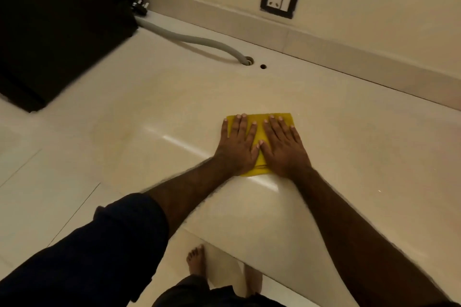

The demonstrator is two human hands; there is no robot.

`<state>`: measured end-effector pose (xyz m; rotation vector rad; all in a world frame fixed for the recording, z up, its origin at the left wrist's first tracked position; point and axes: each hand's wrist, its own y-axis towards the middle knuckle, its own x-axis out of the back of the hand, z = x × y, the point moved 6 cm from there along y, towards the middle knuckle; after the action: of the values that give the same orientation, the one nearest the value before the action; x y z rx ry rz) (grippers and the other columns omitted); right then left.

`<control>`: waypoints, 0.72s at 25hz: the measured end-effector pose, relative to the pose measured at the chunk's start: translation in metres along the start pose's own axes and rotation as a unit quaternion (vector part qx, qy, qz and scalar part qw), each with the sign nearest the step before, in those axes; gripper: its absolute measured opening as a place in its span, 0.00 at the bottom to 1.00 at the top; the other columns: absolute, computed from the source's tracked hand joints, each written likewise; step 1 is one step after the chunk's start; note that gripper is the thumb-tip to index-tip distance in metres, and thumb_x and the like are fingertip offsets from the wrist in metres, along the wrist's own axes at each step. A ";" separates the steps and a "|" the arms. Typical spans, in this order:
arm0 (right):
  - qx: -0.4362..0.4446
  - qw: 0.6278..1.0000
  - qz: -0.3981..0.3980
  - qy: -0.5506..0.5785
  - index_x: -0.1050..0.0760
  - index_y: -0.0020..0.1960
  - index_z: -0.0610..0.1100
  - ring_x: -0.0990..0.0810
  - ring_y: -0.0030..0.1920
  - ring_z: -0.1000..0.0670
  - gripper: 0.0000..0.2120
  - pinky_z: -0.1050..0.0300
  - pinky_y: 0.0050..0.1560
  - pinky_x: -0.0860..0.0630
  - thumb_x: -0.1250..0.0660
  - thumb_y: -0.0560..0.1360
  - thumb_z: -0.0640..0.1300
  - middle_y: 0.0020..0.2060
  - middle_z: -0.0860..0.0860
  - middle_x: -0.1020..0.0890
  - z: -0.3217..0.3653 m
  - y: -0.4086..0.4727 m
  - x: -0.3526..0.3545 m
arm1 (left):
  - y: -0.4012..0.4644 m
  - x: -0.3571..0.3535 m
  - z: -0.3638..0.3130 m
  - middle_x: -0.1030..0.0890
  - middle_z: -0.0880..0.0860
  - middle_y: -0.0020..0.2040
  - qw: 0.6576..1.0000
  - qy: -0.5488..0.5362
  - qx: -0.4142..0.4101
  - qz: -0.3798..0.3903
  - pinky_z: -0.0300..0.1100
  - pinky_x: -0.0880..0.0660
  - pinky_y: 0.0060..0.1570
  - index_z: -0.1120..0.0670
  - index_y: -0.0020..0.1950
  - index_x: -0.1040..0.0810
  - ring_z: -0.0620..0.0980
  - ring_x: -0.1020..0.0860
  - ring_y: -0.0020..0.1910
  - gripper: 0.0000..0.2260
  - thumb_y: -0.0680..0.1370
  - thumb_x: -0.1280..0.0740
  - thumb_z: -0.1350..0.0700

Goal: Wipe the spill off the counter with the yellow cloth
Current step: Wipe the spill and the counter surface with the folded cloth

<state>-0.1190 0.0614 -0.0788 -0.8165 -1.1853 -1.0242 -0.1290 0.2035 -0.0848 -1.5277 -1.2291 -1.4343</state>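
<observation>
A folded yellow cloth (259,117) lies flat on the cream counter (154,107), near its middle. My left hand (237,144) presses palm-down on the cloth's left half, fingers spread. My right hand (284,147) presses palm-down on its right half, thumbs almost touching. Both hands cover most of the cloth; only its far edge, a strip between the hands and a near corner show. No wet spill stands out on the glossy counter around the cloth.
A large black appliance (59,25) stands at the back left. A grey hose (194,40) runs from it into a counter hole (248,60), beside a smaller hole (263,66). Two wall sockets (279,0) sit above the backsplash. The counter's front edge runs under my forearms.
</observation>
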 end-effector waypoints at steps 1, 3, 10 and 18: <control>-0.027 1.000 -0.003 0.000 0.45 0.85 0.45 0.48 0.86 0.43 0.37 0.40 0.85 0.49 0.58 0.81 0.62 0.85 0.44 0.43 -0.018 -0.014 0.004 | 0.008 -0.002 -0.021 0.37 0.69 0.79 1.000 -0.006 -0.028 -0.004 0.73 0.43 0.75 0.61 0.79 0.35 0.69 0.40 0.80 0.28 0.84 0.43 0.46; -0.078 0.997 -0.012 -0.001 0.47 0.85 0.45 0.51 0.86 0.43 0.37 0.40 0.86 0.51 0.59 0.81 0.63 0.86 0.45 0.46 -0.050 -0.047 0.009 | 0.015 -0.006 -0.061 0.36 0.70 0.79 0.997 -0.019 -0.077 -0.013 0.73 0.42 0.75 0.62 0.78 0.33 0.70 0.39 0.79 0.27 0.84 0.39 0.47; -0.195 0.980 -0.039 -0.016 0.45 0.85 0.44 0.47 0.86 0.41 0.34 0.34 0.84 0.44 0.54 0.83 0.60 0.85 0.43 0.43 -0.070 -0.161 0.003 | -0.030 -0.022 -0.134 0.37 0.65 0.81 0.977 -0.068 -0.198 -0.042 0.70 0.45 0.76 0.59 0.80 0.34 0.64 0.42 0.82 0.28 0.84 0.40 0.45; -0.140 0.990 -0.014 -0.019 0.46 0.85 0.44 0.50 0.86 0.41 0.39 0.37 0.85 0.49 0.61 0.80 0.63 0.86 0.43 0.46 0.003 -0.056 -0.005 | -0.014 0.000 -0.018 0.32 0.64 0.79 0.991 -0.044 -0.124 -0.029 0.71 0.42 0.75 0.58 0.78 0.31 0.63 0.36 0.80 0.27 0.83 0.40 0.44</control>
<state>-0.1725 0.0457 -0.0837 -1.0440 -1.1009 -1.2201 -0.1478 0.1909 -0.0842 -1.7504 -1.1906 -1.6218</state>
